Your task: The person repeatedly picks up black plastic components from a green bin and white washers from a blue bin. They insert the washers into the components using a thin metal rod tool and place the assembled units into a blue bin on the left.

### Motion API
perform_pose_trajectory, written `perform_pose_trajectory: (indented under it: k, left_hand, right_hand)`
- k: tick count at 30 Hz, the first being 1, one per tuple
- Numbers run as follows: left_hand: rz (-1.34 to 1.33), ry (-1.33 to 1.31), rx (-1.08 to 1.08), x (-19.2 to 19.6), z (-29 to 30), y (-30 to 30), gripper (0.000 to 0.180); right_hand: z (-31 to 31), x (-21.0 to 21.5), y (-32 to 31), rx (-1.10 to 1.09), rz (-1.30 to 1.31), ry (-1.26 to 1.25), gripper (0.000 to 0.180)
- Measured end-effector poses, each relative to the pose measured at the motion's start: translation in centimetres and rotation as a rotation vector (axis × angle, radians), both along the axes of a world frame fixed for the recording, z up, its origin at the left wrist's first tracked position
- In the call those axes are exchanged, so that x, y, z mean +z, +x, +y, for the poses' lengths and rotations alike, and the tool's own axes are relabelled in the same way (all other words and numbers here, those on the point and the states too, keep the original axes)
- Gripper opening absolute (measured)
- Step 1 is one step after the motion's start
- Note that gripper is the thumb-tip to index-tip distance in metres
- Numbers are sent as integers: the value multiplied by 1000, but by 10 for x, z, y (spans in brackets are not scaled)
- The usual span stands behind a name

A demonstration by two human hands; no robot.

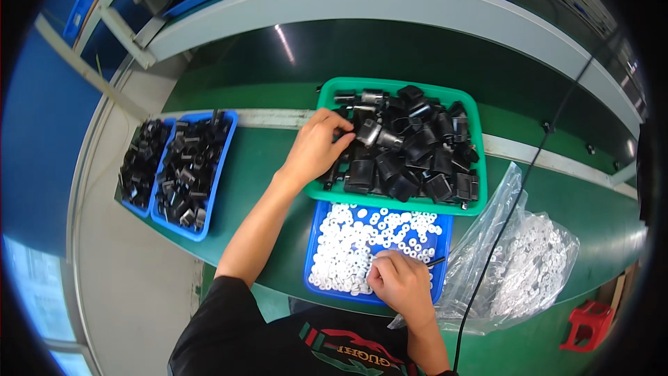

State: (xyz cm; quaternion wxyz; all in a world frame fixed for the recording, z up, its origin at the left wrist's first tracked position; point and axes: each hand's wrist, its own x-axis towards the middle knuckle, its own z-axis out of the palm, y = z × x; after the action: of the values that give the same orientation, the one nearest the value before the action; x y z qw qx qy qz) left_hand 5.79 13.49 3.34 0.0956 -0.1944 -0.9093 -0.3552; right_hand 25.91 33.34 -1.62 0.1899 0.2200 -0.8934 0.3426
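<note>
Head view: My left hand [320, 145] reaches over the left part of a green tray [477, 122] heaped with black parts [421, 143], some showing silver metal. The fingers are bent beside a silver-and-black piece near the tray's left wall; whether they grip anything, I cannot tell. Below, my right hand [402, 283] is above a shallow blue tray [446, 231] of small white rings [339, 254], its fingers curled closed around a thin dark stick [436, 262] that juts out to the right. The green tray sits just beyond the blue one on the green bench [268, 150]. To the right, a clear plastic bag [536, 264] holds more white rings, a black cable [487, 264] crossing in front. At left, two blue bins [228, 150] of black parts stand side by side; a red stool [588, 325] stands at lower right.
</note>
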Motion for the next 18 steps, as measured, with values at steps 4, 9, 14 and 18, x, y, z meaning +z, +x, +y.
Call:
perform_pose_trajectory:
  k: [4, 9, 14, 18]
  left_hand:
    - [-18, 126, 49, -4, -5, -3, 23]
    - [84, 280, 60, -7, -8, -8, 30]
    - [-71, 603, 24, 14, -21, 18, 33]
    - [-438, 1092, -142, 13, -35, 52, 40]
  right_hand:
    - [-5, 11, -1, 27, -57, 11, 21]
    - [-8, 3, 1, 51, -44, 29, 23]
    - [-7, 6, 6, 59, -46, 69, 30]
    - [-10, 20, 10, 68, -30, 127, 25]
